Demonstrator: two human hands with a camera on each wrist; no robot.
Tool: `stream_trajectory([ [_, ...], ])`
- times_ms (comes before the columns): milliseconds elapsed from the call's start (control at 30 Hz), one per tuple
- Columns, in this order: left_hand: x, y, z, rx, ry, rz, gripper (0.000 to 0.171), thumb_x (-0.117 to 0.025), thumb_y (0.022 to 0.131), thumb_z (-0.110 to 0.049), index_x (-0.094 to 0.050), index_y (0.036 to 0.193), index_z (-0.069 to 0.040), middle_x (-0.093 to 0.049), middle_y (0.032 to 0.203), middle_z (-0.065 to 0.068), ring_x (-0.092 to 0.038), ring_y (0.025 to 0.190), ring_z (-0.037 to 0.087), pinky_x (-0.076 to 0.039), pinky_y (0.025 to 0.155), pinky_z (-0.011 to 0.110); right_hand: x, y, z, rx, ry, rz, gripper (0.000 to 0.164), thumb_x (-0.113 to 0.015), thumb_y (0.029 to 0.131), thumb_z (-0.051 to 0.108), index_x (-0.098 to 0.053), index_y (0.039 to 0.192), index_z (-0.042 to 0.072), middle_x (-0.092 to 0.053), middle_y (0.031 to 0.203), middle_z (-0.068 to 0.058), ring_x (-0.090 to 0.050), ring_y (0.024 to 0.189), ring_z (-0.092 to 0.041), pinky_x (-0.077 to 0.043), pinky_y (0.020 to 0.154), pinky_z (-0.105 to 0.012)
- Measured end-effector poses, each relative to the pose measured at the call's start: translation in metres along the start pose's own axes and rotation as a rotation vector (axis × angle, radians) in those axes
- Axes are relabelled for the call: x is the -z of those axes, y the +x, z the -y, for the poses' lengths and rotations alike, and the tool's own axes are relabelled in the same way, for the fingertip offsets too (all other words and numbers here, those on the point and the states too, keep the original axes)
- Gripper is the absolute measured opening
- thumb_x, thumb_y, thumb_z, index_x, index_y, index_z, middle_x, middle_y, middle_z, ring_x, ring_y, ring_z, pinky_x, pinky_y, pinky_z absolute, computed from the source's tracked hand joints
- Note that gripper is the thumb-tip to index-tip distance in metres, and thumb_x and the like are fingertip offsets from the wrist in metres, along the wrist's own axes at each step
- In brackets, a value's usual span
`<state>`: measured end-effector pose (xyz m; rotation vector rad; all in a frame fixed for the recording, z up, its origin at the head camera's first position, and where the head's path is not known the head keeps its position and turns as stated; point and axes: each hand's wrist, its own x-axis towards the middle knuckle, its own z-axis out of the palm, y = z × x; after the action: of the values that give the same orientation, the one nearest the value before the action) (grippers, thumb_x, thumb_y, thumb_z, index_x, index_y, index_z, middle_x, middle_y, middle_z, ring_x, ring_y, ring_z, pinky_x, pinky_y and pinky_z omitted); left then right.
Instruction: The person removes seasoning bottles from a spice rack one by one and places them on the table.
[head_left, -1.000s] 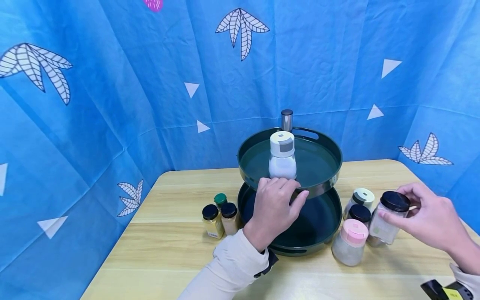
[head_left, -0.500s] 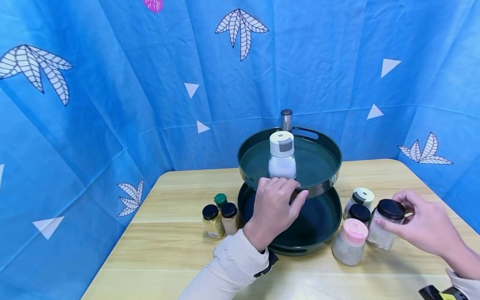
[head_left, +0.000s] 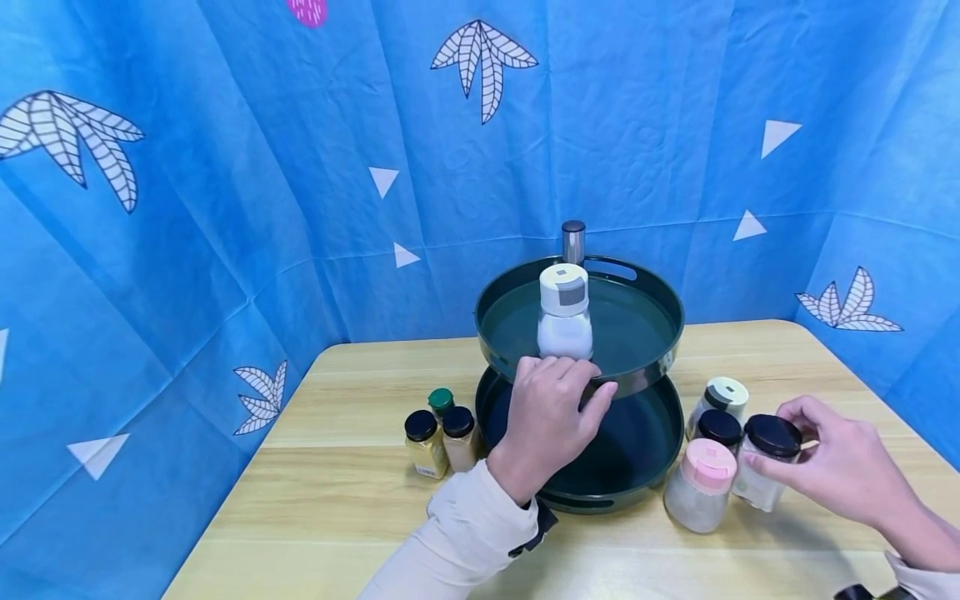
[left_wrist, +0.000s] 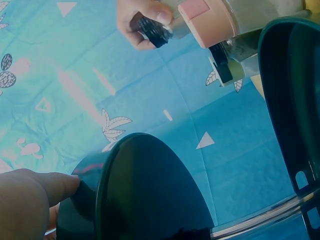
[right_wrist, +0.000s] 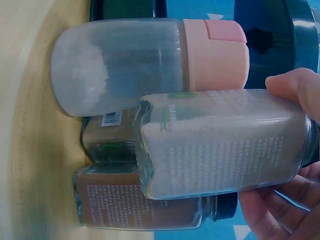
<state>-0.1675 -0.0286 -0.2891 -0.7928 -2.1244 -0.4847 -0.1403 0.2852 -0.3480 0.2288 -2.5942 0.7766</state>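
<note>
In the head view my left hand (head_left: 547,417) grips the front rim of the upper dark green tray (head_left: 630,333), part of a two-tier stand. The left wrist view has its thumb (left_wrist: 62,187) against the tray's outer wall. My right hand (head_left: 840,467) holds a square glass spice jar (head_left: 765,479) of pale powder, black-lidded, by its upper part. In the right wrist view this spice jar (right_wrist: 215,145) overlaps a jar of brown powder (right_wrist: 140,200). Close beside it stands a pink-lidded glass jar (head_left: 701,492).
A white-capped jar (head_left: 565,321) stands on the upper tray, above the lower tray (head_left: 607,450). Another black-lidded jar (head_left: 720,427) and a pale-lidded jar (head_left: 723,393) crowd the right group. Left of the stand are three small jars, one green-capped (head_left: 441,398).
My right hand has lowered the spice jar and moved it leftward, close to the pink-lidded jar. The left hand keeps its place on the tray rim.
</note>
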Motion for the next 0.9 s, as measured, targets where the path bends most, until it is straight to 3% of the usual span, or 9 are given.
stream_trajectory([
  [500, 0.001, 0.001, 0.000, -0.005, 0.002, -0.001, 0.017, -0.070, 0.085, -0.031, -0.071, 0.088, -0.014, -0.074, 0.084, 0.000, -0.066, 0.079, 0.014, -0.045, 0.066, 0.029, -0.007, -0.007, -0.003, 0.020, -0.007, -0.009, 0.051, -0.090, 0.056, 0.035, -0.058, 0.087, 0.010, -0.066, 0.068, -0.008, -0.053, 0.057, -0.001, -0.040, 0.044, -0.028],
  [900, 0.001, 0.001, -0.001, 0.003, 0.026, 0.018, 0.019, -0.068, 0.087, -0.032, -0.071, 0.090, -0.014, -0.074, 0.086, -0.001, -0.066, 0.081, 0.013, -0.045, 0.068, 0.028, -0.013, -0.014, -0.006, -0.061, -0.028, 0.068, 0.055, -0.087, 0.059, 0.042, -0.057, 0.090, 0.007, -0.068, 0.073, -0.011, -0.061, 0.063, -0.020, -0.041, 0.047, -0.030],
])
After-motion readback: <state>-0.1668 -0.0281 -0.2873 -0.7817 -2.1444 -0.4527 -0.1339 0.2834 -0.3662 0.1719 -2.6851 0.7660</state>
